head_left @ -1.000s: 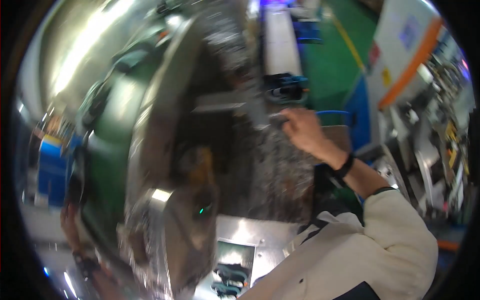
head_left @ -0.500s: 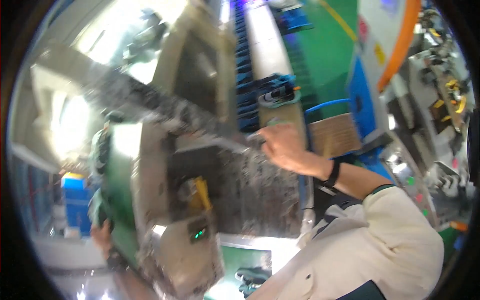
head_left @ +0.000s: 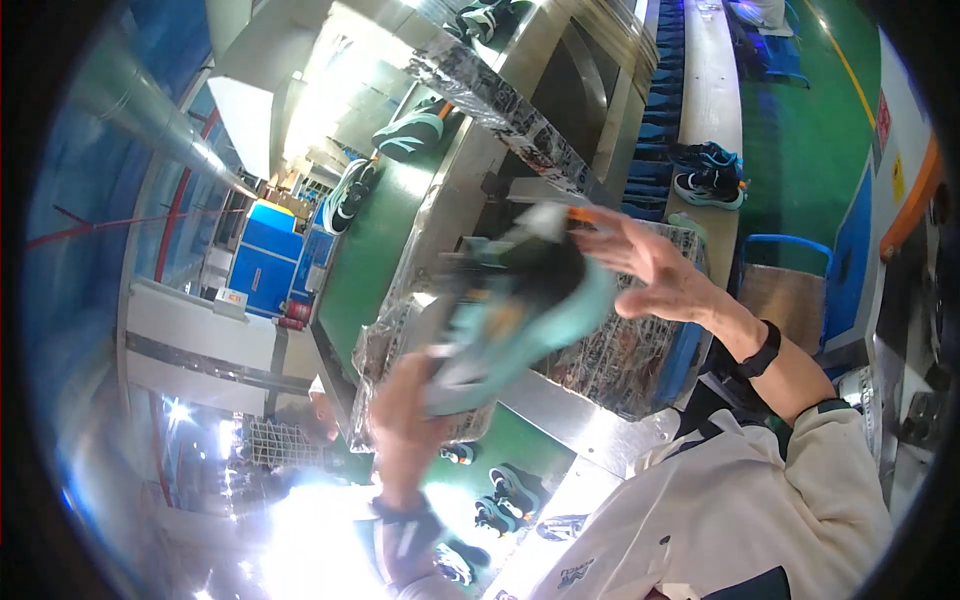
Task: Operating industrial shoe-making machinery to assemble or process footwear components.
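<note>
A shoe (head_left: 520, 310) with a pale teal sole and a dark upper is raised in front of me, blurred by motion. My left hand (head_left: 405, 425) grips it from below at the heel end; a dark band sits on that wrist. Fingers spread, my right hand (head_left: 655, 275) is at the shoe's far end, its fingertips at or just off the upper. A black wristband and a cream sleeve (head_left: 740, 500) follow behind it.
A green conveyor belt (head_left: 375, 240) carries two more shoes (head_left: 410, 130) in a steel machine with a foil-wrapped frame (head_left: 500, 95). Several shoes (head_left: 505, 495) lie on a lower belt, another pair (head_left: 710, 178) on a bench. A blue-rimmed bin (head_left: 790, 285) stands right.
My left hand has come up from the lower left with the shoe. My right hand has left the machine's edge and moved to the shoe. The view has swung.
</note>
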The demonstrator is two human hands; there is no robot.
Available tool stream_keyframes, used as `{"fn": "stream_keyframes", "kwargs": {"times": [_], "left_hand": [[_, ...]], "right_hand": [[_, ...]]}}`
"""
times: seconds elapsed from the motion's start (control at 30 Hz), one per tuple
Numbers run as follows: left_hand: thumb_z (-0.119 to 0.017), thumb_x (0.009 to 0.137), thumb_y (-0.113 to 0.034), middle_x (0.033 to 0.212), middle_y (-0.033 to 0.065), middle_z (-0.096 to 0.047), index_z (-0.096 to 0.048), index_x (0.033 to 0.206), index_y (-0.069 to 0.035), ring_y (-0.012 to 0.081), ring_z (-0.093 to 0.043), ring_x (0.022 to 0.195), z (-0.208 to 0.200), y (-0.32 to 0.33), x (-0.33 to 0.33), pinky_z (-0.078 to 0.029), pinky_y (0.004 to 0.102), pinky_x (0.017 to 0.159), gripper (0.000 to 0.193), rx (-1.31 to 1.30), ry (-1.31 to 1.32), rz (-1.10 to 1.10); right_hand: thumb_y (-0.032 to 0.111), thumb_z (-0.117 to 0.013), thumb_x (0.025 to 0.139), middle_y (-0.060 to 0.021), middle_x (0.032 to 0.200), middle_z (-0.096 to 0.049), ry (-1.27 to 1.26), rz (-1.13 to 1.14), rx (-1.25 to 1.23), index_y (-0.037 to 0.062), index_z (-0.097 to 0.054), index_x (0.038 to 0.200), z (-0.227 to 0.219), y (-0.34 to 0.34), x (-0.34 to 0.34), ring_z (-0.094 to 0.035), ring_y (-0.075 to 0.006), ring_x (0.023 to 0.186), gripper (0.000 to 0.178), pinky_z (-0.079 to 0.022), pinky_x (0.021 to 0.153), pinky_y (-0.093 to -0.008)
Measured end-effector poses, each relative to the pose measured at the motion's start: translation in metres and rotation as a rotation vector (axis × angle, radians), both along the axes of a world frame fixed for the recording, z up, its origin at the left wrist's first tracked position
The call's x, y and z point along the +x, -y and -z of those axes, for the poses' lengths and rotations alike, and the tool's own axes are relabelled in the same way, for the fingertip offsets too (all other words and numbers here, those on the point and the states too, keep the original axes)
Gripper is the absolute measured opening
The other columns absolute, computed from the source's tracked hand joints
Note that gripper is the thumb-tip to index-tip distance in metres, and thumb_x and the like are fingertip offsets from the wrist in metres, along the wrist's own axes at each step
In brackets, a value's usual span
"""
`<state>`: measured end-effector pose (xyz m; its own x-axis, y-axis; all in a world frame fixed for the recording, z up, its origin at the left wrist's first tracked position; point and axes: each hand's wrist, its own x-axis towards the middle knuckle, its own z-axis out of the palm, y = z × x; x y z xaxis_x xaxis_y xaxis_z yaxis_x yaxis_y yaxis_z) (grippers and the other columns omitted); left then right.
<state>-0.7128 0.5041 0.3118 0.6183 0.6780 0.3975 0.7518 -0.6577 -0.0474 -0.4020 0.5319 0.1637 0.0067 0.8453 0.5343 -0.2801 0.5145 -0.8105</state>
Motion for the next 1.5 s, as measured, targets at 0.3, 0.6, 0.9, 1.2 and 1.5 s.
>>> {"fn": "stream_keyframes", "kwargs": {"times": [0.3,0.6,0.9,1.2,1.5], "left_hand": [[-0.084,0.069,-0.034,0.148,0.0222,-0.037,-0.035,0.145,0.0,0.043,-0.034,0.136,0.182,-0.02,0.074,-0.027,0.0527,0.114,0.097,-0.293,0.226,0.103],[-0.082,0.069,-0.042,0.141,0.0193,-0.044,-0.041,0.139,0.001,0.0397,-0.036,0.135,0.213,-0.028,0.076,-0.025,0.0553,0.114,0.091,-0.185,0.464,0.091],[-0.084,0.071,-0.032,0.143,0.0203,-0.043,-0.041,0.139,0.003,0.0427,-0.034,0.136,0.211,-0.027,0.068,-0.031,0.0537,0.111,0.087,-0.195,0.553,0.132],[-0.065,0.092,-0.023,0.153,0.0267,-0.028,-0.015,0.151,0.005,0.0344,-0.031,0.141,0.23,-0.022,0.073,-0.024,0.045,0.116,0.082,-0.596,1.091,0.205],[-0.053,0.1,-0.029,0.129,0.0161,-0.055,-0.038,0.141,0.003,0.0243,-0.058,0.113,0.203,0.181,0.235,-0.047,0.0367,0.097,0.053,-1.553,1.138,0.504]], "right_hand": [[0.017,-0.087,0.061,-0.0101,0.127,-0.061,0.417,0.379,0.038,0.0053,-0.051,0.131,0.085,0.065,0.002,-0.059,-0.0289,0.117,0.079,-0.044,0.103,-0.039],[0.02,-0.082,0.063,-0.0258,0.119,-0.061,1.09,0.183,-0.131,0.0022,-0.044,0.134,-0.053,0.047,-0.013,-0.06,-0.0403,0.11,0.082,-0.05,0.092,-0.0441],[0.022,-0.08,0.069,-0.0207,0.084,-0.069,1.377,0.227,-0.175,-0.0006,-0.057,0.112,-0.025,0.028,-0.045,-0.069,-0.0371,0.085,0.054,-0.055,0.078,-0.0451],[0.021,-0.078,0.072,-0.0197,0.104,-0.067,0.898,0.634,-0.158,0.0062,-0.053,0.121,0.017,0.082,-0.025,-0.068,-0.0353,0.093,0.058,-0.055,0.08,-0.0428],[0.018,-0.084,0.07,-0.0113,0.126,-0.058,-0.272,0.784,-0.373,0.0045,-0.05,0.134,0.069,0.308,0.041,-0.053,-0.0195,0.117,0.074,-0.038,0.105,-0.0343]]}}
